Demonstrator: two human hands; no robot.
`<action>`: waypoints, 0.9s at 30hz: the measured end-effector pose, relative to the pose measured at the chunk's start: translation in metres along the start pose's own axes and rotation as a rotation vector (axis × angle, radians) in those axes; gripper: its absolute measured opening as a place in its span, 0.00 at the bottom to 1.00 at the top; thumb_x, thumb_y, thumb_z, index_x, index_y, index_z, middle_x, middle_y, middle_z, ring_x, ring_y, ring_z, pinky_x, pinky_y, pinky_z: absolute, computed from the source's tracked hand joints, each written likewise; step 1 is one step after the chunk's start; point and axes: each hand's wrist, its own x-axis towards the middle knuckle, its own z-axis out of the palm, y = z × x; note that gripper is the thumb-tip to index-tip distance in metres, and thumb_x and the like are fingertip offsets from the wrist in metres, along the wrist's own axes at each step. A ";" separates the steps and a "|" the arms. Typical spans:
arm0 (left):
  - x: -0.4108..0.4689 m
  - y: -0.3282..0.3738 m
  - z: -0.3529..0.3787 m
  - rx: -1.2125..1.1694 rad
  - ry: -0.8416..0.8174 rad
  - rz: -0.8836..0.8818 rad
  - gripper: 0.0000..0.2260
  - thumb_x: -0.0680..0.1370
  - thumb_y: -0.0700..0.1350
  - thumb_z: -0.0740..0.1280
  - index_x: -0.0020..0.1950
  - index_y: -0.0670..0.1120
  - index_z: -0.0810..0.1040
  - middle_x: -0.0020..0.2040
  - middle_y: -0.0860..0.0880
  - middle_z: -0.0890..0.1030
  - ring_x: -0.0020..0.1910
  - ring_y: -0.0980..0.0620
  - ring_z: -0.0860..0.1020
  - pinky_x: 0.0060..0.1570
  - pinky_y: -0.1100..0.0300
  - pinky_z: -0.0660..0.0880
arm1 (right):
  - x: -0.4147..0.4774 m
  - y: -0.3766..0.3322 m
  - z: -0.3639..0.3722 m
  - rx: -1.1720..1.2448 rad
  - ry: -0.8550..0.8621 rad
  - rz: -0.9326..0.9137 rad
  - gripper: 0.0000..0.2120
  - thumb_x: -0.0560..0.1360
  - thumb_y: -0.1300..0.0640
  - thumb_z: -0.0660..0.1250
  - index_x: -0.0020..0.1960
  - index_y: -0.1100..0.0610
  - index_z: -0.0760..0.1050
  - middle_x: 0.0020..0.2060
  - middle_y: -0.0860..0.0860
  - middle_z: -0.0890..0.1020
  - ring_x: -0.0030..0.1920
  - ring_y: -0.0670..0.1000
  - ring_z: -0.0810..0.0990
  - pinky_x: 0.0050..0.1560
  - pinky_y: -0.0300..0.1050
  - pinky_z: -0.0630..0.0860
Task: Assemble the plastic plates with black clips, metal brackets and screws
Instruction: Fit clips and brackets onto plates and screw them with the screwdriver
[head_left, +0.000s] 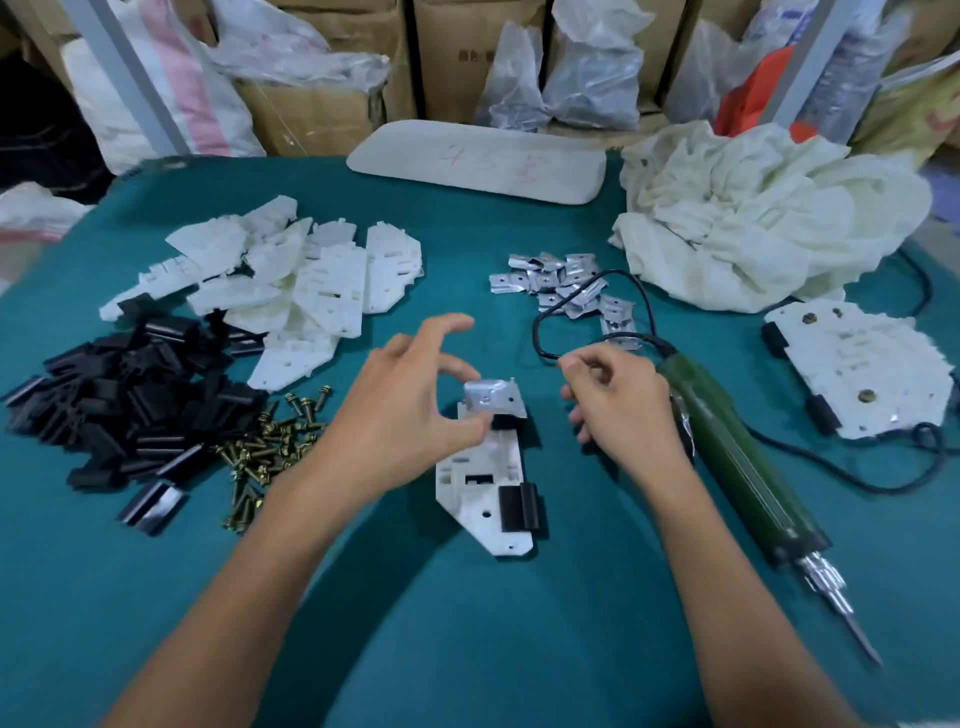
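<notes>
A: L hand?
B: Left hand (410, 405) pinches metal bracket (493, 397) w/ thumb & index, at far end of plastic plate (483, 483), mid-table nr front edge.
A: R hand?
B: Right hand (618, 400) just beside, fingers curled; can't tell if holding anything.
A: Around?
B: Black clip (519, 506) on plate's right side. Screws (270, 452) & clip pile (119, 395) twd left edge; screwdriver (727, 457) right of R hand.

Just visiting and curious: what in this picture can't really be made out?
Head view:
Whether the right hand holds anything: its curled fingers hide it.
Far end of the plastic plate: covered by the metal bracket and left hand.
Writing on the grey pad: faint, blurred.
Print on the cardboard box: too small.
</notes>
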 end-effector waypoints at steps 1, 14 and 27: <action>-0.001 -0.007 -0.009 -0.006 -0.019 -0.023 0.34 0.70 0.57 0.74 0.70 0.67 0.59 0.53 0.69 0.79 0.66 0.56 0.67 0.61 0.56 0.62 | -0.001 0.000 0.001 -0.037 -0.054 0.023 0.08 0.79 0.52 0.66 0.42 0.47 0.80 0.30 0.47 0.83 0.23 0.47 0.77 0.22 0.40 0.73; 0.007 -0.022 0.006 0.019 -0.071 -0.020 0.36 0.71 0.56 0.76 0.72 0.67 0.59 0.54 0.70 0.79 0.58 0.64 0.61 0.59 0.60 0.57 | -0.008 -0.007 0.016 0.138 -0.255 0.219 0.13 0.78 0.65 0.63 0.44 0.54 0.84 0.33 0.52 0.82 0.29 0.50 0.78 0.30 0.44 0.79; -0.002 -0.026 0.013 -0.042 0.015 0.002 0.31 0.71 0.56 0.76 0.70 0.65 0.65 0.55 0.68 0.81 0.56 0.60 0.76 0.56 0.66 0.65 | -0.012 -0.010 0.015 0.373 -0.345 0.191 0.05 0.78 0.67 0.71 0.50 0.58 0.81 0.42 0.60 0.84 0.38 0.52 0.86 0.43 0.40 0.82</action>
